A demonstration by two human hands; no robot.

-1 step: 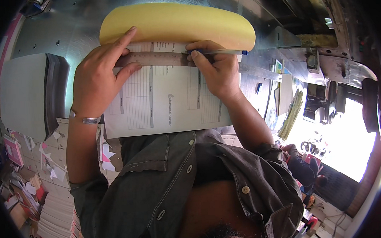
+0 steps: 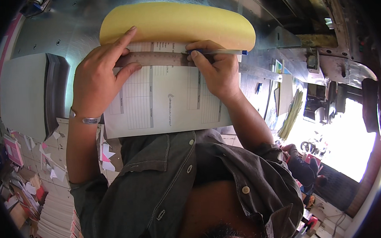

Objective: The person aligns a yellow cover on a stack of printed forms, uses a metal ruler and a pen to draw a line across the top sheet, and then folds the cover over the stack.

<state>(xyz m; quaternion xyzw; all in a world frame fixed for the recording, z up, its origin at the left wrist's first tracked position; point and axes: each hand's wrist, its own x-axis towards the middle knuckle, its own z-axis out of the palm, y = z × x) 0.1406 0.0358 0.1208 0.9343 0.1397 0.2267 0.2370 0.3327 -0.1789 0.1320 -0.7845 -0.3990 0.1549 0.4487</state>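
Note:
A white sheet printed with tables and grey bands (image 2: 164,103) lies in front of me. Across its far part runs a brownish, see-through ruler (image 2: 154,58). My left hand (image 2: 96,78) holds the ruler's left end, thumb along the near edge and index finger stretched onto a yellow sheet (image 2: 177,21). That yellow sheet curves up along the printed sheet's far side. In my right hand (image 2: 217,71) is a pen with a blue end (image 2: 232,52), pinched between thumb and fingers by the ruler's right end. The pen points left, and its tip is hard to make out.
Left of the printed sheet stands a thick stack of white paper (image 2: 23,94) on the metal table (image 2: 80,32). Metal machine parts (image 2: 320,66) are at the right. Paper scraps (image 2: 109,161) and piled booklets (image 2: 57,222) lie lower left. Another person (image 2: 303,169) is at the far right.

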